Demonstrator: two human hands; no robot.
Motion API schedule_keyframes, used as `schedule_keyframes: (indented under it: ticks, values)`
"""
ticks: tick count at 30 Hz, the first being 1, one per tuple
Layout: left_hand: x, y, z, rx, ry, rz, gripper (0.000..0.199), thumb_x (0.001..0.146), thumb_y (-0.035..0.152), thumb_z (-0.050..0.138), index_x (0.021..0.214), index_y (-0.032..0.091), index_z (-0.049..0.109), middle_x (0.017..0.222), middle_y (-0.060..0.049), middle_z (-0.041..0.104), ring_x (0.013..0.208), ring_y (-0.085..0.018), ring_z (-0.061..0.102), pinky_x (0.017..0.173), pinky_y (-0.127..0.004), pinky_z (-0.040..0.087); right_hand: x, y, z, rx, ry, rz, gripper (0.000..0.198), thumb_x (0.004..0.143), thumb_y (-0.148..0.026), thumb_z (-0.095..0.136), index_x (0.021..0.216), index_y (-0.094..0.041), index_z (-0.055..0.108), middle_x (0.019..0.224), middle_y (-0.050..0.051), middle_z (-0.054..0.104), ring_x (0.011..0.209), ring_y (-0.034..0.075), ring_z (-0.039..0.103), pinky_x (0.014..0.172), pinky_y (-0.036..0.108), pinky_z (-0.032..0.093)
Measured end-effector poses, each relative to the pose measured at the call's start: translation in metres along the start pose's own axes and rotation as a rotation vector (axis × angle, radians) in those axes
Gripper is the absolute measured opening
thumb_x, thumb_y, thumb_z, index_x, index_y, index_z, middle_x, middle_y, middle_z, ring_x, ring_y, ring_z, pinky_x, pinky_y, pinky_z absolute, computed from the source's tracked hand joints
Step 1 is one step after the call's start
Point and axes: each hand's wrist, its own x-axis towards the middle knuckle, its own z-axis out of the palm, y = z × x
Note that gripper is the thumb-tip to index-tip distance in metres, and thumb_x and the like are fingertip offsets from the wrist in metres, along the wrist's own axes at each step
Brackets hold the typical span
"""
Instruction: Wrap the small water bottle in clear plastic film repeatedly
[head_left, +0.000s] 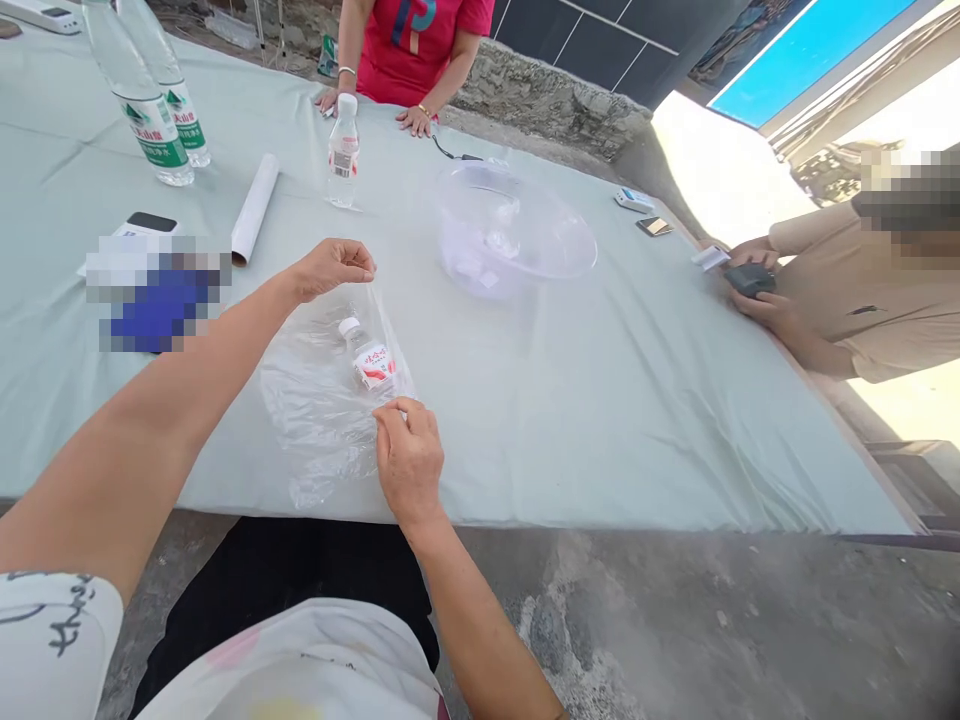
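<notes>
A sheet of thin clear plastic wrap [315,400] lies crumpled on the table in front of me. On or beneath it rests a small water bottle [373,362] with a white cap and a red-and-white label, tipped on its side; I cannot tell which layer is over it. My left hand [336,270] pinches the wrap's far edge, above the bottle cap. Closer to my body, my right hand [409,455] grips the same right-hand edge between thumb and fingers, so the edge stretches taut between both hands.
A clear basin [555,262] stands right of centre. Upright bottles [166,150] and a smaller bottle [343,165] stand farther back, near a white roll [255,210]. Phones [654,227] lie on the table [600,420]. One person stands opposite, another at right holding a dark object [750,280].
</notes>
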Motion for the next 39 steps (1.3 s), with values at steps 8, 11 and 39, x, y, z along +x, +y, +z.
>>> schedule_keyframes:
  ticks: [8,11,39]
  values:
    - [-0.064,-0.024,-0.043,0.034,0.139,-0.041,0.027,0.063,0.039,0.082,0.074,0.019,0.068,0.090,-0.006,0.072,0.097,-0.022,0.065,0.093,-0.041,0.049,0.020,0.013,-0.026,0.103,-0.056,0.145,0.013,0.094,-0.021,0.056,0.101,-0.023,0.067,0.095,0.004,0.070,0.076,0.015,0.064,0.066,0.028,0.052]
    - [-0.071,-0.024,-0.039,-0.031,0.155,-0.047,0.025,0.063,0.036,0.081,0.074,0.019,0.068,0.091,-0.006,0.071,0.100,-0.022,0.065,0.089,-0.039,0.050,0.046,0.018,-0.030,0.123,-0.021,0.062,0.015,0.095,-0.030,0.058,0.105,-0.023,0.066,0.106,0.008,0.071,0.099,0.021,0.066,0.086,0.037,0.054]
    - [-0.100,0.071,0.003,0.864,-0.097,0.185,0.036,0.096,0.035,0.043,0.120,0.024,0.068,0.127,-0.007,0.070,0.119,-0.024,0.062,0.105,-0.039,0.042,0.044,0.042,0.014,0.361,-0.199,-0.035,0.015,0.097,-0.035,0.059,0.096,-0.025,0.070,0.119,0.008,0.074,0.117,0.022,0.066,0.104,0.044,0.047]
